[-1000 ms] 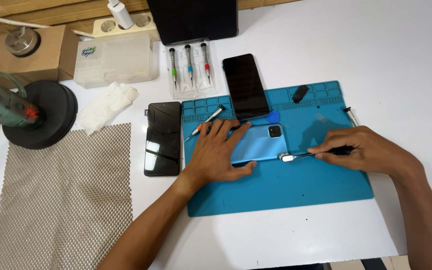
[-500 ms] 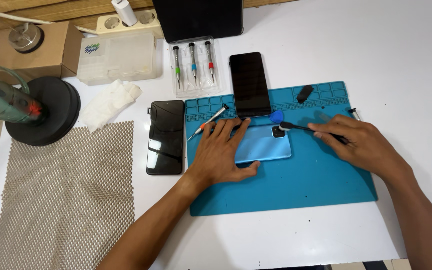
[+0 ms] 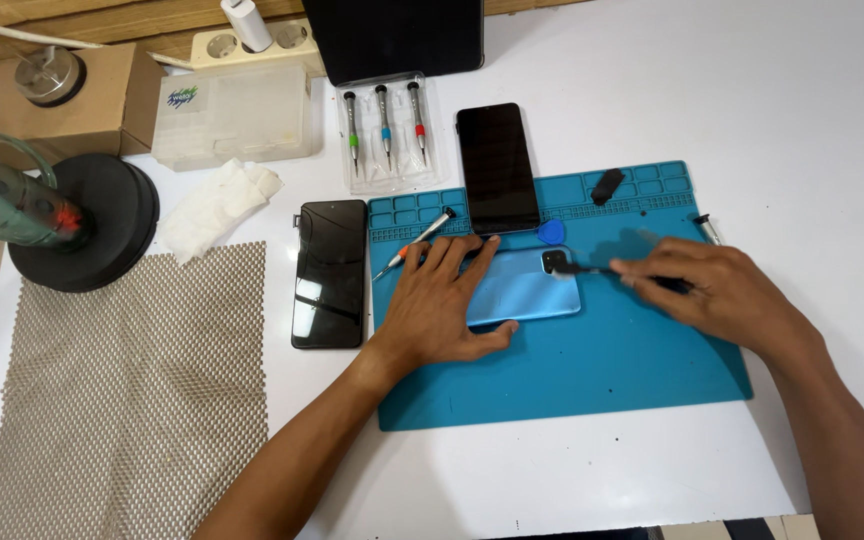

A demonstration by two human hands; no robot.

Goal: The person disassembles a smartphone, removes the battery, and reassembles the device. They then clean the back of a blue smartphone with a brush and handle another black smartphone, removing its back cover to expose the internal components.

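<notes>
Left hand lies flat, grip released, pinning the light blue phone mid-frame on the blue mat. Right hand has its grip clenched on a thin dark tool, tip at the phone's camera corner. Further up: blue pick, black phone, screwdriver set.

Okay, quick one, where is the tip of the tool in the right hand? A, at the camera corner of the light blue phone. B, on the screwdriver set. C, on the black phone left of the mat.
A: the right hand holds a thin tool whose tip meets the camera corner of the light blue phone, which the left hand presses flat.
</notes>
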